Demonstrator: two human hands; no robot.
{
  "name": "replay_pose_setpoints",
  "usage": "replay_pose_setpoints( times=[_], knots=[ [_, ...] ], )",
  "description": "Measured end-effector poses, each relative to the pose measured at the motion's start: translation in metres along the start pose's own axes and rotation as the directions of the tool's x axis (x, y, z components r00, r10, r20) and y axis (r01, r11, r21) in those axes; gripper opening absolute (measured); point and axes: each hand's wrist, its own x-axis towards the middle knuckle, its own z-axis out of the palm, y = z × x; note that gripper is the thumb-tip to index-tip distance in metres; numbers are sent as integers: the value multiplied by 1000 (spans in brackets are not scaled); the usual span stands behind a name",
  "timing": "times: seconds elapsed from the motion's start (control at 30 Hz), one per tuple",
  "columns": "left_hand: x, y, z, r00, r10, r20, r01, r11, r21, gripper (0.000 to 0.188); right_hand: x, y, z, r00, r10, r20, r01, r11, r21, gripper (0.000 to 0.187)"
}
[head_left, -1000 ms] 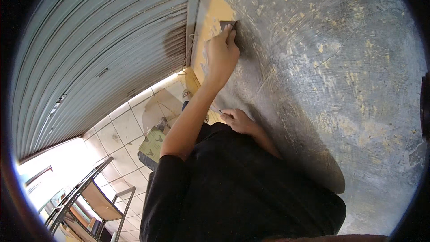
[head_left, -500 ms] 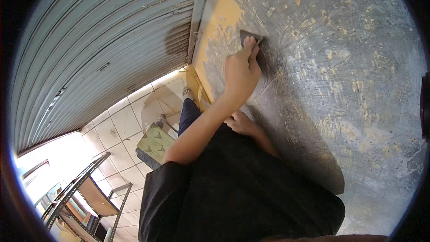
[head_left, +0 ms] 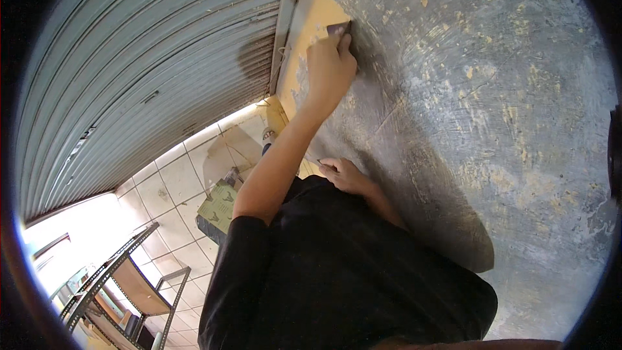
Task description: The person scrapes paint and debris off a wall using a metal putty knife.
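Observation:
My left hand (head_left: 330, 68) grips a flat metal scraper (head_left: 336, 28), its blade against the wall (head_left: 505, 123). The blade lies at the border between a yellow painted strip (head_left: 327, 10) and the grey, streaked surface. Most of the scraper's handle is hidden by my fingers. Lower down, my right hand (head_left: 346, 176) is close to my body near the wall, its fingers curled. A thin edge shows at its fingertips, but what it holds is not clear.
A ribbed metal roller shutter (head_left: 162, 71) rises at the left, beside the wall. On the tiled floor (head_left: 175, 188) stands a box with a green printed top (head_left: 218, 204). A perforated metal shelf frame (head_left: 123, 256) is at the lower left. My foot (head_left: 269, 135) shows near the corner.
My left hand has moved the scraper left and up across the wall to the yellow strip. My right hand has shifted only slightly. My body leans a little differently, covering more of my leg.

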Motion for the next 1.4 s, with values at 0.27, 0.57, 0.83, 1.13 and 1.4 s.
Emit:
replay_pose_setpoints(
  times=[0.27, 0.57, 0.83, 1.13, 1.4],
  knots=[
    [-38, -8, 23, 998, -26, -63, 21, 996, -90, 23, -1, 6, -2, 999, -5, 32, 5, 1000, 10, 29],
    [-70, 21, 28, 998, -22, -57, 11, 983, -182, 22, 6, 50, 10, 945, -279, -172, 279, 960, -21, 37],
    [-50, 6, 22, 998, -62, 13, 63, 998, -19, 21, -3, 3, -9, 997, 67, 26, -68, 997, 41, 37],
    [-19, -22, 10, 940, -313, 134, 330, 934, -136, 22, 1, 3, -6, 999, 42, 5, -42, 997, 71, 23],
    [-42, -14, 21, 989, -148, -23, 144, 982, -120, 28, -1, -5, -7, 999, -31, -9, 32, 996, 84, 26]
  ],
)
